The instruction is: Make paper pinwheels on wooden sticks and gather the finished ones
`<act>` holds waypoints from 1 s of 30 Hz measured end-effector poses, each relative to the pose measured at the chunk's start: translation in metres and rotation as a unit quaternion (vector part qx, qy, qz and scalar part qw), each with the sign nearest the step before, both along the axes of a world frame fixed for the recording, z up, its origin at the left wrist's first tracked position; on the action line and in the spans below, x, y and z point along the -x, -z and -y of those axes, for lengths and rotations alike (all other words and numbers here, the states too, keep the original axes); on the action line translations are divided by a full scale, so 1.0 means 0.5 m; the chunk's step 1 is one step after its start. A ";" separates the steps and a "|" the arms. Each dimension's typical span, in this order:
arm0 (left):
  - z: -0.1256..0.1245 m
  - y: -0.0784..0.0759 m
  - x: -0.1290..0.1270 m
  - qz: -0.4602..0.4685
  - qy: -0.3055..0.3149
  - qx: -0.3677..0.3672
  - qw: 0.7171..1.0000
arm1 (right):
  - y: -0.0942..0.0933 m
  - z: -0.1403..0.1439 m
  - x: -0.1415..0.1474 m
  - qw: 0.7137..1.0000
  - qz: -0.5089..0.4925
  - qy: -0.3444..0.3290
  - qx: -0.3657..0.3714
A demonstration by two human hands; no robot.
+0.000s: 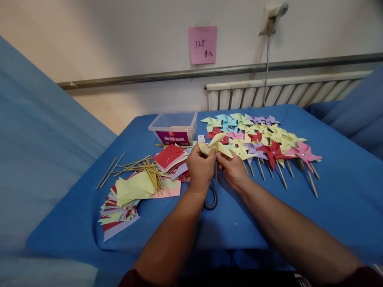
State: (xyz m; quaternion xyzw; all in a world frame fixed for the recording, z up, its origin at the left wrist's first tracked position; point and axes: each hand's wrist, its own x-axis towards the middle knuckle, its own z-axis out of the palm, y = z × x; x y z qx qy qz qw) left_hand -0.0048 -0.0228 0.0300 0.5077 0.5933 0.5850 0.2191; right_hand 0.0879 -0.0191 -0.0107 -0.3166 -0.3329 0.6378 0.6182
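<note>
A pale yellow paper pinwheel point(218, 139) is held up over the middle of the table, between both hands. My left hand point(200, 166) is closed on its folded paper from the left side. On the right, my right hand point(235, 170) pinches it close to the centre, and the fingertips are partly hidden. A thin wooden stick point(216, 173) points down from between the hands. Just below them lies the dark looped handle of scissors point(212, 200), its blades out of sight. Several finished pinwheels point(273, 153) in red, pink, purple, yellow and blue lie to the right.
Cut paper sheets point(134, 187) fan out at the left, with loose wooden sticks point(152, 171) over them. More coloured paper point(170, 157) is piled beside my left hand. A clear plastic box point(173, 123) stands behind. Blue cloth point(239, 235) covers the table; a radiator point(287, 91) is on the wall.
</note>
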 end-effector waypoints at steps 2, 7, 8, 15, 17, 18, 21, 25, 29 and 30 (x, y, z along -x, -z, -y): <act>-0.001 0.000 0.001 -0.003 -0.002 0.002 1.000 | 0.000 0.000 0.000 1.000 0.000 -0.001 -0.004; -0.003 -0.001 0.001 0.001 -0.003 0.005 1.000 | 0.001 -0.001 -0.001 1.000 0.005 -0.003 -0.013; -0.002 -0.001 0.001 0.001 -0.002 0.004 1.000 | 0.000 -0.001 -0.001 1.000 0.005 -0.002 -0.013; -0.002 0.003 0.002 -0.008 -0.006 0.005 1.000 | -0.001 -0.001 -0.001 1.000 0.012 -0.001 -0.007; -0.002 0.004 0.003 -0.003 -0.004 0.002 1.000 | 0.001 -0.001 -0.001 1.000 0.014 -0.001 -0.009; -0.003 0.005 0.003 -0.001 -0.004 0.001 1.000 | 0.001 -0.001 -0.001 1.000 0.015 0.000 -0.009; -0.004 0.004 0.003 0.004 -0.008 0.003 1.000 | 0.002 -0.001 -0.001 1.000 0.019 0.002 -0.008; -0.004 0.001 0.001 0.014 -0.007 0.006 1.000 | -0.001 0.001 -0.001 1.000 0.020 0.001 -0.008; -0.003 0.002 0.001 0.016 -0.001 0.004 1.000 | -0.003 0.002 -0.001 1.000 0.017 0.001 -0.006; -0.003 0.002 0.001 0.015 0.000 0.004 1.000 | -0.004 0.003 -0.001 1.000 0.015 0.000 -0.005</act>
